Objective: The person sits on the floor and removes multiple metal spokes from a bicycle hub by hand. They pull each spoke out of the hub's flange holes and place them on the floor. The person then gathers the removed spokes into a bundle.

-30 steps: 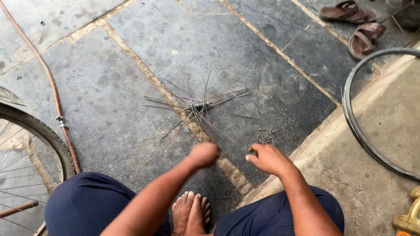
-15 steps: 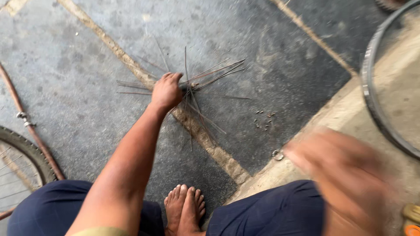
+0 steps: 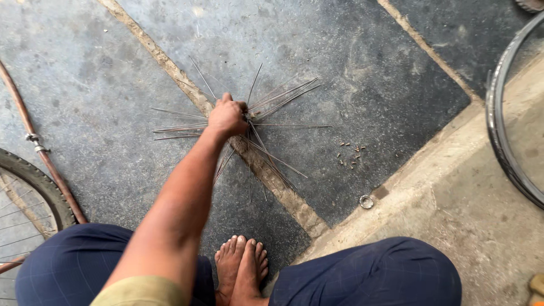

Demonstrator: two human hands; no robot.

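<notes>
Going from the spoke pile (image 3: 249, 133) as the landmark: bike wheel (image 3: 28, 187) sits well left of it, the left hand (image 3: 228, 117) is closed on the pile's middle, small nipples (image 3: 350, 154) and a metal ring (image 3: 366, 201) lie right, rim (image 3: 504, 141) farthest right; right hand isn't visible

I'm wearing dark navy trousers with a faint windowpane check, loose cloth bunching over both knees. An olive-khaki short sleeve is showing at my left shoulder, leaving the forearm and left hand (image 3: 228, 117) bare: no glove, watch or ring showing. I'm going barefoot, no sandals on.
</notes>
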